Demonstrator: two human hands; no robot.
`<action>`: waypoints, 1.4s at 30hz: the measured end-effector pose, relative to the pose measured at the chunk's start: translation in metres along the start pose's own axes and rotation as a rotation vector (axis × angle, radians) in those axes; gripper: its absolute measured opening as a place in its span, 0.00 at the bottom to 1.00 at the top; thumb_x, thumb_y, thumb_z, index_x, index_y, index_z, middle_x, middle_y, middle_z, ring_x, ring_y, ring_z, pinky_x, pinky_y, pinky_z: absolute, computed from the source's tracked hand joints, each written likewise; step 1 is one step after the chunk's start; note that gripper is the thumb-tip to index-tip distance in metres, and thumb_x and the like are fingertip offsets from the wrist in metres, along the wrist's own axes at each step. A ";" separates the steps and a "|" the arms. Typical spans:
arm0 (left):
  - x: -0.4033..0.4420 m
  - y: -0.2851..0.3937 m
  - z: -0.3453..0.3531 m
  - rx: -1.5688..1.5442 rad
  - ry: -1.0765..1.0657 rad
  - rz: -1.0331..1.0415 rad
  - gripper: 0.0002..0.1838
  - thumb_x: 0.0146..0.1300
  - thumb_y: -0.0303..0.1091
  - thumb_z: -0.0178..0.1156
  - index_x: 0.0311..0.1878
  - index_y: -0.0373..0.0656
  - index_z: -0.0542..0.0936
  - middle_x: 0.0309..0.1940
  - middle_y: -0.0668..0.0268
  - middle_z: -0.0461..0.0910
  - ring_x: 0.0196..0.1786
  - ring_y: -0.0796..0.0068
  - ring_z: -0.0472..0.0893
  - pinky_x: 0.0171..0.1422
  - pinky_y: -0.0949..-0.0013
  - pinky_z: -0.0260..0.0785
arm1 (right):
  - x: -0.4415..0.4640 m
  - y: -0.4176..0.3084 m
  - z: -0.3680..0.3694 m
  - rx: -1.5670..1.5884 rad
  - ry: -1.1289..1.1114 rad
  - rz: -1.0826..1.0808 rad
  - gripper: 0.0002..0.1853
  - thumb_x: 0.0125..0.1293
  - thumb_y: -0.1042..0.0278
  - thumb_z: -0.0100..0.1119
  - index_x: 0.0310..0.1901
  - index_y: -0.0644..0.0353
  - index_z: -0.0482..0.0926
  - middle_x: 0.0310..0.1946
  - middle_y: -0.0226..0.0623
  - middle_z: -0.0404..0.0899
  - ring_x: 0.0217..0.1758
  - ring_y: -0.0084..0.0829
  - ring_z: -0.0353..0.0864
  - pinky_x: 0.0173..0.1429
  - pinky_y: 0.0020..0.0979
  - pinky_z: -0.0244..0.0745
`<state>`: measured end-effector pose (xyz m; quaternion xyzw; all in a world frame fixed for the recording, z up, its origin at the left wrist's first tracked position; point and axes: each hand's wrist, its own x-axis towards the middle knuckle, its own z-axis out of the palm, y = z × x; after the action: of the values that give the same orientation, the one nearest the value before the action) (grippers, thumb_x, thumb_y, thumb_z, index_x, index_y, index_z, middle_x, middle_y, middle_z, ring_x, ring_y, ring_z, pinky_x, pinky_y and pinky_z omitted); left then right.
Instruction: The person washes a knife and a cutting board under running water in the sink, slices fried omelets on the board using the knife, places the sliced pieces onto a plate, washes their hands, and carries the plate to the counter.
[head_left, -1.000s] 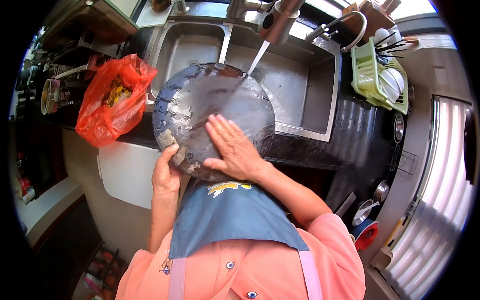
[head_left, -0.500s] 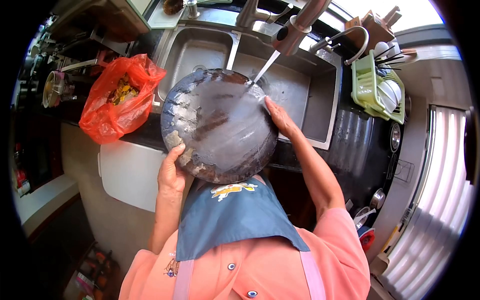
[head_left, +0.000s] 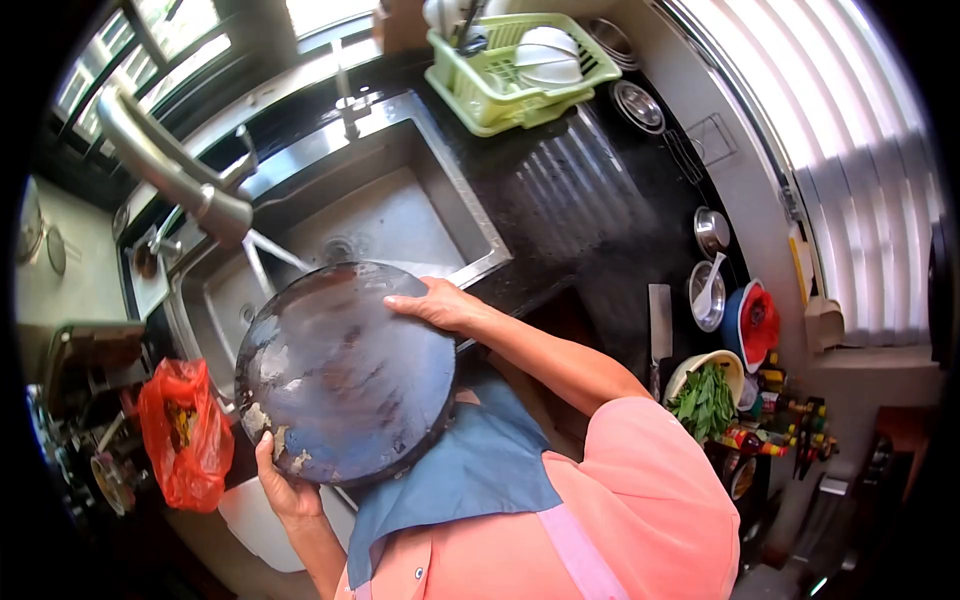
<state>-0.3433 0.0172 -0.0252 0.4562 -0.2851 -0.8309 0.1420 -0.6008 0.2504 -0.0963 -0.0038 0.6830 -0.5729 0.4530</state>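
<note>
A large round pan (head_left: 350, 370), dark and blackened with pale crusted patches near its left edge, is tilted over the front of the sink. My left hand (head_left: 288, 488) grips its lower left rim, thumb on the upper face. On the upper right rim my right hand (head_left: 440, 305) is closed, its thumb lying over the face and the other fingers hidden beneath. From the faucet (head_left: 220, 210) a stream of water runs down to the pan's far edge. Behind the pan is the double-bowl steel sink (head_left: 480, 235), partly covered by it.
A red plastic bag (head_left: 185, 450) with scraps stands at the left. At the back, a green dish rack (head_left: 490, 105) holds bowls. Along the right counter are a cleaver (head_left: 660, 320), metal bowls (head_left: 712, 230), a bowl of leafy greens (head_left: 705, 400) and a red-and-blue bowl (head_left: 755, 322).
The view has swung to the right, bringing the right counter in. My right hand's thumb now lies over the pan's face. Water has shifted from the pan's upper face to its far edge.
</note>
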 end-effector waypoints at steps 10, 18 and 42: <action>0.039 -0.129 0.175 0.232 -0.322 -0.320 0.20 0.71 0.36 0.64 0.62 0.40 0.78 0.53 0.62 0.86 0.55 0.65 0.86 0.65 0.60 0.78 | -0.103 0.067 -0.232 0.087 0.581 0.006 0.59 0.53 0.38 0.82 0.69 0.84 0.64 0.63 0.58 0.78 0.65 0.40 0.79 0.68 0.35 0.75; 0.085 -0.284 0.311 0.343 -0.452 -0.606 0.23 0.75 0.41 0.59 0.67 0.40 0.73 0.61 0.59 0.82 0.62 0.59 0.82 0.70 0.50 0.74 | -0.151 0.115 -0.407 0.104 0.773 -0.027 0.61 0.53 0.38 0.81 0.72 0.84 0.62 0.66 0.60 0.76 0.68 0.40 0.78 0.69 0.34 0.74; 0.043 -0.459 0.437 0.524 -0.244 -0.755 0.15 0.63 0.36 0.66 0.53 0.46 0.80 0.52 0.64 0.86 0.58 0.60 0.82 0.73 0.46 0.66 | -0.120 0.129 -0.584 -0.666 1.090 0.245 0.43 0.64 0.29 0.63 0.58 0.70 0.81 0.59 0.59 0.82 0.65 0.55 0.80 0.68 0.47 0.74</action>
<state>-0.7223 0.5120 -0.1473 0.4476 -0.3141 -0.7719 -0.3242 -0.8277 0.8133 -0.1632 0.2251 0.9516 -0.1943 0.0779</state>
